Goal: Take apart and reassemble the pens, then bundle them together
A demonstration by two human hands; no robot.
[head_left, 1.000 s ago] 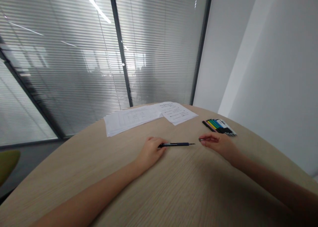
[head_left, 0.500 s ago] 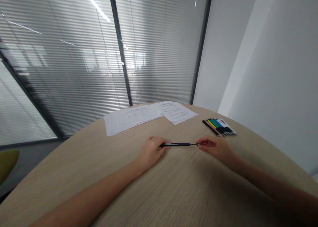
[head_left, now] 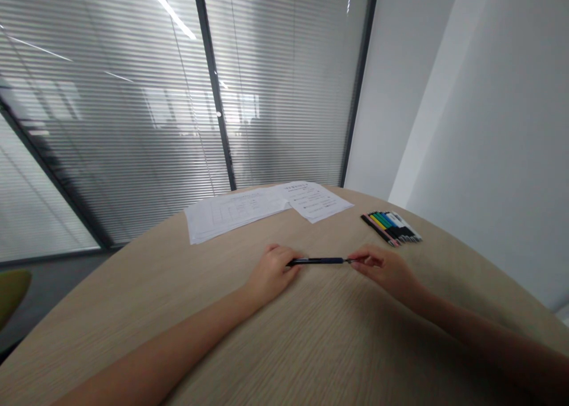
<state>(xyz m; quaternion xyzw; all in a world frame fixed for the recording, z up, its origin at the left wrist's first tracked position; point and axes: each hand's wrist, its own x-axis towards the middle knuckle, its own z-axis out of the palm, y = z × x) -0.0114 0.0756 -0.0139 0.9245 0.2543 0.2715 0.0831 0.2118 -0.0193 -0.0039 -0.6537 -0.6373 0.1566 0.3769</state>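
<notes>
A slim dark pen (head_left: 322,261) lies level between my two hands, just over the table. My left hand (head_left: 273,272) is closed round the barrel's left end, fingers wrapped over it. At the pen's right end, where a thin metallic part shows, my right hand (head_left: 384,269) pinches a small pen tip piece between thumb and fingertips. The fingers cover most of that piece, so its full shape is hidden. Both forearms come in from the lower corners.
Behind my right hand a row of coloured pens (head_left: 391,227) lies on the wooden table (head_left: 284,335). Printed paper sheets (head_left: 240,210) spread along the far edge. Beyond stands a glass partition with blinds (head_left: 284,98); a yellow-green chair (head_left: 13,293) shows at left.
My right hand has come slightly left, closer to the barrel. The length of thin refill showing between barrel and right fingers has shortened. My left hand keeps its grip.
</notes>
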